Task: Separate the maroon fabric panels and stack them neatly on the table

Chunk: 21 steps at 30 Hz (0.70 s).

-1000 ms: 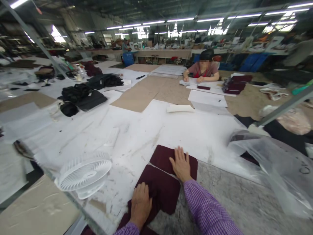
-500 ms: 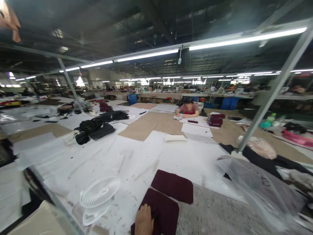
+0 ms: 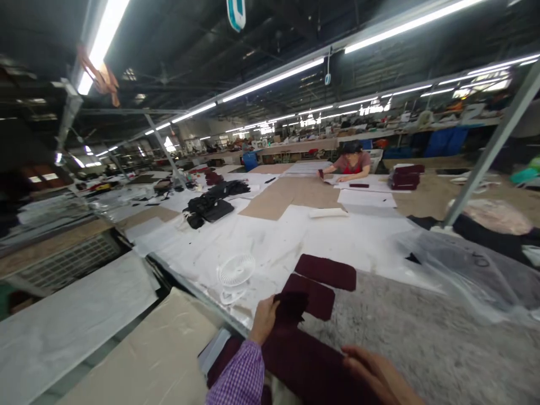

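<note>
My left hand point(image 3: 264, 320), in a purple checked sleeve, is closed on the edge of a dark maroon piece of fabric point(image 3: 310, 357), whose near part is spread below it. At the lower right my right hand point(image 3: 379, 371) has its fingers stretched out at that fabric's right side. Just beyond, a cut maroon panel point(image 3: 323, 301) lies flat, partly under the lifted dark corner. A second maroon panel point(image 3: 327, 271) with rounded corners lies behind it. The lower end of the fabric I hold runs out of the picture.
A white fan point(image 3: 237, 271) stands left on the white table point(image 3: 270, 239). Clear plastic film point(image 3: 472, 273) and a metal post point(image 3: 491, 146) are at right. Black cloth point(image 3: 211, 208) lies farther off. Across the table a person point(image 3: 352, 163) handles maroon cloth. Beige sheeting point(image 3: 169, 343) lies near left.
The view has swung left. Earlier one hand rested on the nearer maroon panel; now my left hand grips a maroon fabric edge and my right hand has come in.
</note>
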{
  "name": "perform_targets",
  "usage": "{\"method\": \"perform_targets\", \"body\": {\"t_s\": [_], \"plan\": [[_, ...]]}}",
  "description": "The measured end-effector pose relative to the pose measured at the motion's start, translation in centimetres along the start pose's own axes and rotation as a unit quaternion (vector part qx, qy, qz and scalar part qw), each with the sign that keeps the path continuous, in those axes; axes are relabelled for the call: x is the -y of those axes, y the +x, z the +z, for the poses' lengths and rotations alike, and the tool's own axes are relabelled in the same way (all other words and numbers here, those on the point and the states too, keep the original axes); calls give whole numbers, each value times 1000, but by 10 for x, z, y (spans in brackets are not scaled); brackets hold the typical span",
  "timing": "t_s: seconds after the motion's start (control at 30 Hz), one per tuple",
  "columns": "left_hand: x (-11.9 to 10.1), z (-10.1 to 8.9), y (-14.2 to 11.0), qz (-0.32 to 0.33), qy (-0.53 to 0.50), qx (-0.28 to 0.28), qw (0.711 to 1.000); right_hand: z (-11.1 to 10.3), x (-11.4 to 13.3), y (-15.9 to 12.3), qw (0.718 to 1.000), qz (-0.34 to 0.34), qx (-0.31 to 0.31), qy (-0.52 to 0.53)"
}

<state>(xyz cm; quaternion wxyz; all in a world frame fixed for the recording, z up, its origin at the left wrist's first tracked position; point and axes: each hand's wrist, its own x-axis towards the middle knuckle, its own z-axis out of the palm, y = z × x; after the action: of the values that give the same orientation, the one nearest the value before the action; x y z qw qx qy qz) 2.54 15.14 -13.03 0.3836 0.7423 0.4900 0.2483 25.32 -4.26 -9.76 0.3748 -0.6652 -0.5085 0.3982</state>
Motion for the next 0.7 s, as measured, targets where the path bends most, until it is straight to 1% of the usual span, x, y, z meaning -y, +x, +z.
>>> {"method": "perform_targets", "body": {"t_s": [0.03,0.1,0.17,0.23,0.3,0.4,0.47,0.5,0.53,0.6,0.63,0.67,0.7], "plan": [[-2,-6,-5,-5,-37,-22,999,3,1,1,1000,5,15,3],[-8,-19,-11,-5,-111,-61,992,11,4,10,1000,3,25,8],[-20,-29,-17,0,-186,-84,979,22,10,20,999,-5,17,28],[-39,-36,-26,4,-262,-89,961,31,20,28,996,-24,-9,83],[-62,-39,-39,4,-337,-80,938,38,36,34,987,-50,-23,148],[-95,-40,-65,-11,-422,-56,905,39,68,36,976,-80,-14,202],[-111,-40,-83,-20,-460,-54,886,36,87,33,970,-86,-39,226],[-117,-40,-92,-32,-484,-59,872,35,94,30,968,-89,-70,223],[-122,-40,-100,-57,-518,-62,851,34,99,26,967,-91,-99,217],[-131,-39,-115,-123,-609,-54,781,33,105,20,965,-99,-137,200],[-134,-38,-120,-142,-642,-38,752,33,105,17,966,-105,-141,191],[-137,-37,-125,-149,-665,-22,732,33,105,15,967,-113,-141,180],[-140,-36,-128,-143,-675,-7,724,32,104,13,969,-122,-138,165]]}}
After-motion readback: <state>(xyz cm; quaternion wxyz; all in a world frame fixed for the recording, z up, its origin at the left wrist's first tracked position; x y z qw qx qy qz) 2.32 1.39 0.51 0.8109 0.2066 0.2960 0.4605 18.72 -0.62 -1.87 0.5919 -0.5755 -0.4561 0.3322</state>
